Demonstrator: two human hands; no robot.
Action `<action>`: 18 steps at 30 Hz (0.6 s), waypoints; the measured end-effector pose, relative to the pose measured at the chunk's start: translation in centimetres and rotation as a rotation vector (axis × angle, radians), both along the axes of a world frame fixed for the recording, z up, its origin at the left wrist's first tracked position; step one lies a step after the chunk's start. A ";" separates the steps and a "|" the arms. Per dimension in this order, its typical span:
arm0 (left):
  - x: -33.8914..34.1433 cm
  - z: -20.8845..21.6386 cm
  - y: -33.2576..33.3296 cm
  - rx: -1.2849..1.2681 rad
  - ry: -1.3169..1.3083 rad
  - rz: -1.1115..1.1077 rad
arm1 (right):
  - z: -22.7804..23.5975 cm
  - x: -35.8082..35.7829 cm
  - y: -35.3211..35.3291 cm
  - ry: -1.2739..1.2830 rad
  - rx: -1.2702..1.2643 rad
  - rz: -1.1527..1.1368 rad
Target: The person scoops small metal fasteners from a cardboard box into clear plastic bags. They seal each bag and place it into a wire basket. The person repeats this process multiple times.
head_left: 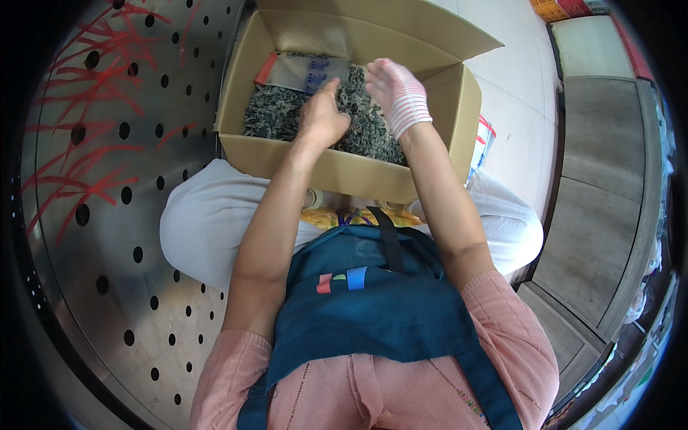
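Observation:
A cardboard box (362,172) stands open in front of my knees. Dark grey-green, curled dried pieces (276,111) cover its bottom; I cannot tell their kind. On them at the back left lies a clear plastic bag (292,72) with a red edge and blue printing. My left hand (324,120), bare, is over the pieces at the bag's near right corner. Its thumb and forefinger are apart, and the other fingers are partly hidden. Inside the box's right half, my right hand (398,94), in a red-and-white striped glove, is held above the pieces with fingers stretched out, holding nothing.
A perforated metal panel (154,236) with red strips (93,183) runs along the left. Grey wooden cabinets (598,193) line the right side. Pale floor tiles (512,93) lie between box and cabinets. One box flap (430,29) leans outward at the back.

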State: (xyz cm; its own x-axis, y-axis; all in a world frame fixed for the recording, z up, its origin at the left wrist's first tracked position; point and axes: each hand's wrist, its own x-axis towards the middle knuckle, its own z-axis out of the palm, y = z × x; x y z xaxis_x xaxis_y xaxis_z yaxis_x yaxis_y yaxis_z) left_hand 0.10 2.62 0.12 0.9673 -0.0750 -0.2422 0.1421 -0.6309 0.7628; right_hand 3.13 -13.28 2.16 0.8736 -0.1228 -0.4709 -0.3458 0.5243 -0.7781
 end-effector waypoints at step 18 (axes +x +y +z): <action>0.7 2.4 0.7 -0.057 0.028 0.047 | -16.9 8.0 -6.0 0.330 -1.162 0.879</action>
